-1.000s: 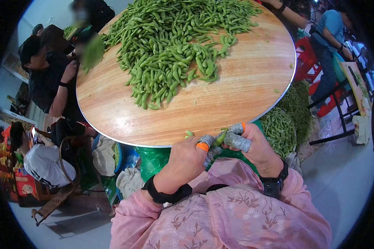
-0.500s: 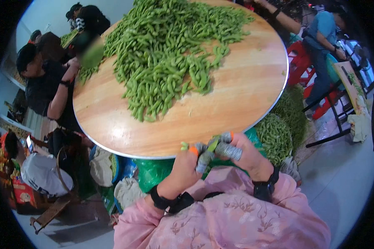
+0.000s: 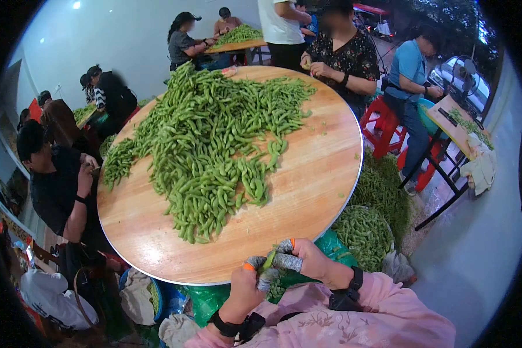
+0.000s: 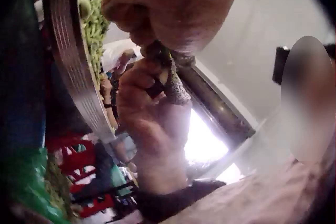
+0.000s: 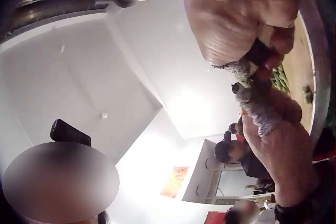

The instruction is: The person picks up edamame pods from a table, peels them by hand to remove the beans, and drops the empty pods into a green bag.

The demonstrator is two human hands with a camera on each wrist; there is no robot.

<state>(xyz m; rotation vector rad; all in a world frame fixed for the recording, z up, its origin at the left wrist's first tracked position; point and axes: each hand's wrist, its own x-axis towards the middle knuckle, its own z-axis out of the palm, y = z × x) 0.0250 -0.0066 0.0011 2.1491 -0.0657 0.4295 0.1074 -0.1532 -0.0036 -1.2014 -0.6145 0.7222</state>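
In the head view a green pod (image 3: 268, 261) is pinched between both hands, just off the near edge of the round table (image 3: 151, 255). My left hand (image 3: 243, 293) grips it from the left and my right hand (image 3: 316, 264) from the right, both with grey wrapping on thumb and fingers. A large heap of green pods (image 3: 203, 151) lies on the table beyond them. The left wrist view shows the right hand (image 4: 157, 129) facing the left hand (image 4: 173, 8); most of the pod is hidden there by fingers.
Sacks of pods (image 3: 362, 232) stand on the floor at the right, with green plastic (image 3: 209, 301) under the table's near edge. A person in black (image 3: 58, 174) sits at the left, another in a patterned top (image 3: 348, 58) stands across the table. Red stools (image 3: 383, 124) are at the right.
The head view has tilted up, so more of the room and the far table edge show. Both hands appear lower and further left; the pod end that stuck out above the left hand no longer shows.
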